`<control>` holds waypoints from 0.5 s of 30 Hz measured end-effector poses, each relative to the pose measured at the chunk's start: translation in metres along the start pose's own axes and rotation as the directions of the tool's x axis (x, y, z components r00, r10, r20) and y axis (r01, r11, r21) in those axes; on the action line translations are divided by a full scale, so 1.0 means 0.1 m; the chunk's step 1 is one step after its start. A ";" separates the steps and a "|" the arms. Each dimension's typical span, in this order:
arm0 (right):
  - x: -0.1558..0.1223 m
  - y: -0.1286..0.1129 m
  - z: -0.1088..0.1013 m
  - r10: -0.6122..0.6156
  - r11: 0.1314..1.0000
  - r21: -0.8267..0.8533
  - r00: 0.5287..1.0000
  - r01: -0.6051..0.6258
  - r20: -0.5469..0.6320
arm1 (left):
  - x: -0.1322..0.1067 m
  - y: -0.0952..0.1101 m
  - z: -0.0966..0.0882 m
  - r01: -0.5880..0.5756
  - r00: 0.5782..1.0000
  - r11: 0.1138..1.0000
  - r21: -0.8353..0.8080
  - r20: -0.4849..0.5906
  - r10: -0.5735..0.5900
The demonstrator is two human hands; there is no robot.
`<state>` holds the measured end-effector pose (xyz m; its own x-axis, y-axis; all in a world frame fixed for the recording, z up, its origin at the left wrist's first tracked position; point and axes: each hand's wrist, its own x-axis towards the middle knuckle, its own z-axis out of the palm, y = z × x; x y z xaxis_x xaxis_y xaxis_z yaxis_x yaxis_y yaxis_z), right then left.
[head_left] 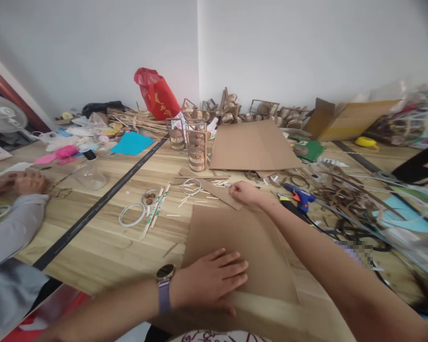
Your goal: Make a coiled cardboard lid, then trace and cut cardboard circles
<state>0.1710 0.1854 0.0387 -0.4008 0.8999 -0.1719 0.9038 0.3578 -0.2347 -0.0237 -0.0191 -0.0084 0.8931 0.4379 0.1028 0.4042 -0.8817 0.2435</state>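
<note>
My left hand [210,280], with a watch on its wrist, lies flat with fingers spread on a brown cardboard sheet [235,247] in front of me. My right hand [244,192] reaches forward past the sheet's far edge, fingers pinched around something small I cannot make out, beside a cardboard scrap [221,192] and thin white sticks [196,190]. A blue hot glue gun [299,195] lies just right of that hand.
Another person's sleeve and hand [24,183] rest at the left. Tape rings [132,213], small cardboard lanterns [196,152], a large cardboard sheet [253,145], a red bag [157,95], a cardboard box [342,121] and a heap of cut cardboard rings [342,194] crowd the wooden table.
</note>
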 end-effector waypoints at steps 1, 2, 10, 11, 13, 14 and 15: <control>-0.02 -0.02 0.01 0.007 1.000 0.006 1.000 -0.007 0.001 | -0.01 0.00 0.02 -0.022 1.000 1.000 -0.002 0.001 0.022; -0.03 -0.05 0.04 0.012 1.000 0.009 1.000 -0.012 -0.001 | -0.02 -0.02 0.04 -0.030 1.000 1.000 -0.001 -0.002 0.030; 0.12 -0.16 0.20 0.041 0.999 -0.003 0.993 -0.041 0.107 | -0.01 -0.06 0.11 -0.027 0.999 0.998 0.052 -0.044 0.029; 0.15 -0.12 0.16 0.033 0.999 0.003 0.989 -0.034 0.143 | -0.01 -0.06 0.10 -0.012 0.999 0.998 0.065 -0.036 0.014; 0.16 -0.03 0.05 0.013 1.000 0.017 0.979 -0.017 0.203 | 0.00 -0.10 0.07 0.042 0.999 0.994 0.099 -0.016 -0.040; 0.14 0.03 -0.01 0.001 1.000 0.026 0.975 -0.007 0.224 | 0.02 -0.13 0.05 0.074 0.997 0.991 0.113 -0.011 -0.074; 0.10 0.09 -0.07 -0.009 0.999 0.037 0.971 0.000 0.240 | 0.03 -0.18 0.04 0.109 0.994 0.986 0.124 -0.012 -0.109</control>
<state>0.1757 0.1995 0.0416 -0.4334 0.8102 -0.3946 0.8975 0.3487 -0.2699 -0.0276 -0.0024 -0.0163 0.8416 0.5331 0.0870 0.5207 -0.8435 0.1318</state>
